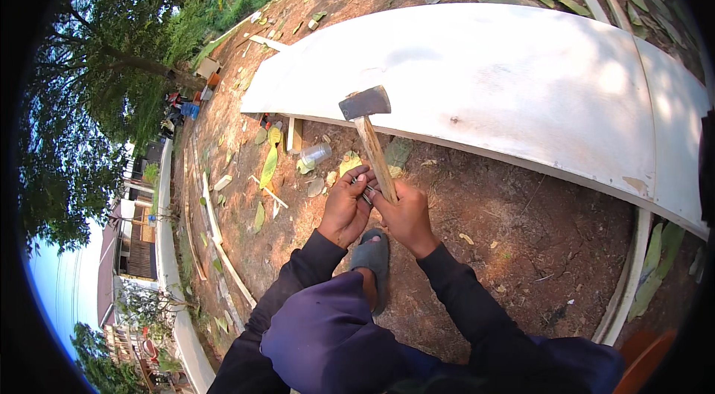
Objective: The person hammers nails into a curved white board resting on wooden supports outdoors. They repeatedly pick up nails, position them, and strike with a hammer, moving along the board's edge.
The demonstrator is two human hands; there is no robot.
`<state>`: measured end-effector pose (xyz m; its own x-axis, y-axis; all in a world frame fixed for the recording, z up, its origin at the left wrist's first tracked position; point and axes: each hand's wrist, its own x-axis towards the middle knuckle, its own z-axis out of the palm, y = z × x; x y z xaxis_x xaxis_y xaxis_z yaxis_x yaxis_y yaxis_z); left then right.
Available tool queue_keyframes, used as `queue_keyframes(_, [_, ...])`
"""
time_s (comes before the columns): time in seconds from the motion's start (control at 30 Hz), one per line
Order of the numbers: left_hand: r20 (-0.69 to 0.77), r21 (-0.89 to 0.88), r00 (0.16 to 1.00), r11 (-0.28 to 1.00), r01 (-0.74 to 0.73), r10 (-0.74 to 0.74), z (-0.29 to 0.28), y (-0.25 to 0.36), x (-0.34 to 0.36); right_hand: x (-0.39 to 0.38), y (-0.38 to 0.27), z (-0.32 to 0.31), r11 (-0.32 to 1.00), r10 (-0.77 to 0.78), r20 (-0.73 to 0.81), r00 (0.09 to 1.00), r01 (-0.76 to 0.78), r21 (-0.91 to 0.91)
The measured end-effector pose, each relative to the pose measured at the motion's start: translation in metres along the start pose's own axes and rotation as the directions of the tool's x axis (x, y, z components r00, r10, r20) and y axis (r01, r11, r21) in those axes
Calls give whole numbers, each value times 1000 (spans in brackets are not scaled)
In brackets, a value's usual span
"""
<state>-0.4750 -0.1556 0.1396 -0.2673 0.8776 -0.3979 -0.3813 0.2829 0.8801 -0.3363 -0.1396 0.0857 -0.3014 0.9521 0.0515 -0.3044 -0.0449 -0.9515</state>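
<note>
Hammer: the wooden-handled hammer (pixel 378 157) stands up from the person's hands, dark head at the top, seen across the near edge of the white board (pixel 477 89); from here I can't tell whether head and board touch.
Right hand: the right hand (pixel 408 219) is closed round the lower handle, thumb side toward the other hand.
Left hand: the left hand (pixel 344 209) is curled right beside it, fingertips drawn in near some thin metal pieces (pixel 363 193); whether it pinches them or merely cups them, I can't tell.
Heft: the blocky head looks like metal, so I'd expect the weight up top and a tendency to tip when held this low.
Handle: pale, stiff, rough-looking wood; it should grip well rather than slip. Low down suits a swing, nearer the head gives steadier control.
Metal pieces: likely light, rigid and easy to drop; best taken between thumb and fingertip, minding any points.
Hidden: the handle's butt is lost in the right hand, and fingers cover much of the metal pieces, so their number and exact shape escape me.
Board: sunlight bleaches its surface, and its right end runs into the dark rim of the view.
</note>
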Motion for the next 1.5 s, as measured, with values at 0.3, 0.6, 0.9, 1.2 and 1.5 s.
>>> queue_keyframes(0.3, [103, -172, 984, 971, 164, -148, -86, 1, 37, 27, 29, 62, 999, 47, -137, 989, -45, 20])
queue_keyframes(0.6, [173, 470, 944, 866, 173, -283, -171, 27, 111, 77, 60, 86, 883, 210, -114, 971, -239, -404])
queue_keyframes(0.9, [710, 656, 579, 675, -337, -401, -140, -3, 173, 45, 84, 86, 805, 260, -426, 867, -438, -400])
queue_keyframes(1.2, [891, 438, 397, 649, -622, -220, -4, -42, 186, -40, 59, 46, 863, 208, -802, 560, -491, -119])
queue_keyframes(1.5, [959, 200, 277, 552, -809, 57, 152, -78, 229, -92, 51, 39, 905, 262, -912, 315, -408, 119])
